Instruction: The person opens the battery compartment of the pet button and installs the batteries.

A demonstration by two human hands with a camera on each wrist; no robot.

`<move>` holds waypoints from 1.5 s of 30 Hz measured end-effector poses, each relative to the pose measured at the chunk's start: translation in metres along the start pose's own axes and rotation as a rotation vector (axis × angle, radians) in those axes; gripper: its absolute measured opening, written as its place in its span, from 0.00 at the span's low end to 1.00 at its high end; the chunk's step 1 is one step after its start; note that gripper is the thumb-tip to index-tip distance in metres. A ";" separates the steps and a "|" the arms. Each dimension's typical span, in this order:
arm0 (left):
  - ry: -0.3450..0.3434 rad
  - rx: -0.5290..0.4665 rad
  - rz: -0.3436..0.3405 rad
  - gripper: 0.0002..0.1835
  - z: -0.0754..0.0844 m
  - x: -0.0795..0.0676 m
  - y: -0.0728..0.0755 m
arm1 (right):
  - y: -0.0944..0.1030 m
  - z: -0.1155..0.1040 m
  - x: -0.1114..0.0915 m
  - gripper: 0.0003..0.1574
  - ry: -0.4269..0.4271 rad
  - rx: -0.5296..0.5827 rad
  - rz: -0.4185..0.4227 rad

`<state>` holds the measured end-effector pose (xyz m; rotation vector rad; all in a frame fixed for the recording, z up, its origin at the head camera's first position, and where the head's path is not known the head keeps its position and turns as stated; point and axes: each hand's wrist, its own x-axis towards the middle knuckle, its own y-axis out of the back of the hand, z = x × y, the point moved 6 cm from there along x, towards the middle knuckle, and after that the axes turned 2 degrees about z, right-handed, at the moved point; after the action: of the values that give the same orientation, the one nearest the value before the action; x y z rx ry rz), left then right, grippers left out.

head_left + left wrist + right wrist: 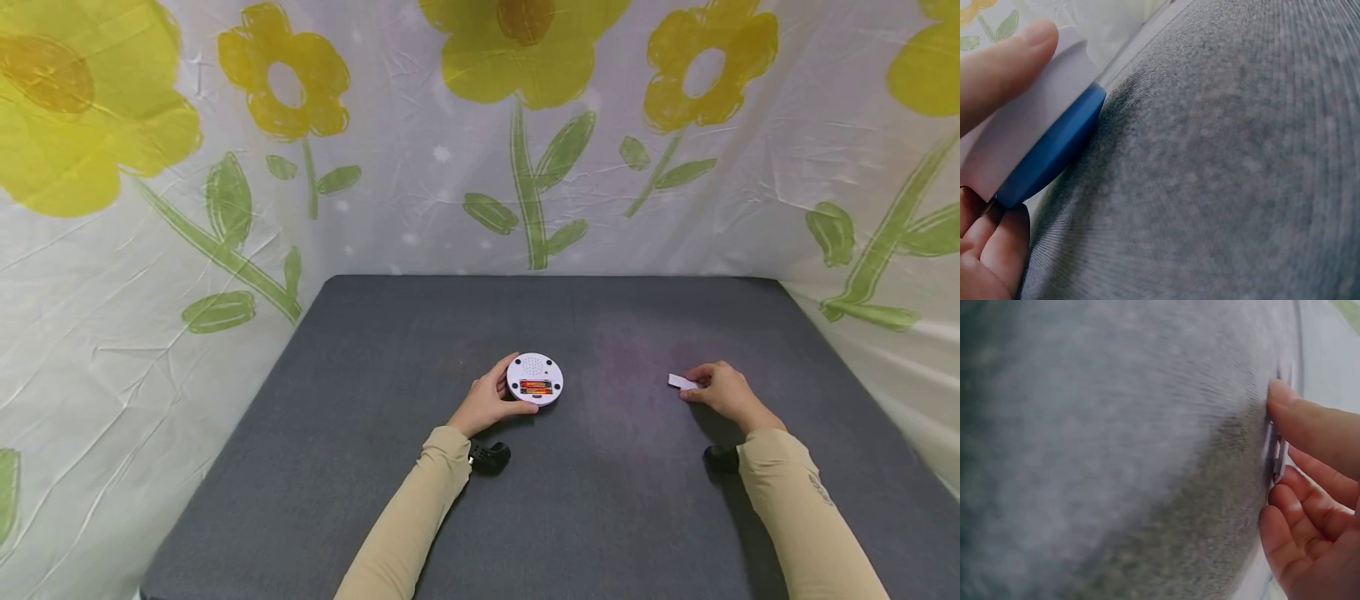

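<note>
My left hand point(486, 403) grips a round white device point(531, 367) by its left edge, thumb along the near side. Its underside faces up, with speaker holes, small dark feet and an uncovered compartment where red-and-black batteries point(536, 387) lie side by side. In the left wrist view the device's white casing point(1038, 112) meets a blue lower part point(1060, 140) close to the cloth. Off to the right, my right hand point(727, 395) pinches a small flat white piece, which looks like a battery cover point(681, 382), at the table surface. Fingers partly hide that piece in the right wrist view.
The table point(600, 500) has a dark grey cloth top. Behind it and along both sides hangs a white curtain point(405, 167) printed with yellow flowers. A black wrist strap point(489, 457) shows beneath the left cuff, and another dark wrist device point(722, 459) beside the right cuff.
</note>
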<state>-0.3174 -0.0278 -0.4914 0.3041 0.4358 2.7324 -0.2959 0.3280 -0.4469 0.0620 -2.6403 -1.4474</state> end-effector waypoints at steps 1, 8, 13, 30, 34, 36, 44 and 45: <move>-0.001 -0.002 -0.001 0.54 -0.001 0.000 0.000 | 0.000 0.000 0.001 0.22 -0.004 0.004 -0.005; -0.001 -0.008 -0.004 0.54 -0.001 0.000 0.001 | -0.006 -0.022 0.007 0.22 0.044 -0.003 0.012; 0.008 -0.010 -0.007 0.53 0.010 -0.003 0.002 | -0.012 -0.065 0.014 0.20 0.176 0.007 0.044; -0.015 -0.045 -0.025 0.52 0.000 0.000 0.001 | -0.066 -0.181 0.011 0.19 0.566 0.056 0.059; -0.009 -0.037 -0.029 0.52 0.000 -0.001 0.001 | -0.077 -0.186 0.012 0.19 0.545 0.078 0.021; -0.016 -0.024 -0.028 0.52 0.000 -0.001 0.001 | -0.080 -0.188 0.013 0.19 0.534 0.087 0.013; -0.041 -0.018 -0.033 0.53 0.002 -0.002 0.002 | -0.092 -0.193 0.017 0.18 0.522 0.103 -0.003; -0.030 -0.025 -0.033 0.53 0.002 -0.002 0.002 | -0.094 -0.193 0.017 0.18 0.522 0.101 -0.005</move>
<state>-0.3155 -0.0296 -0.4895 0.3278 0.3946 2.6950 -0.2895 0.1142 -0.4214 0.3977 -2.2759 -1.1066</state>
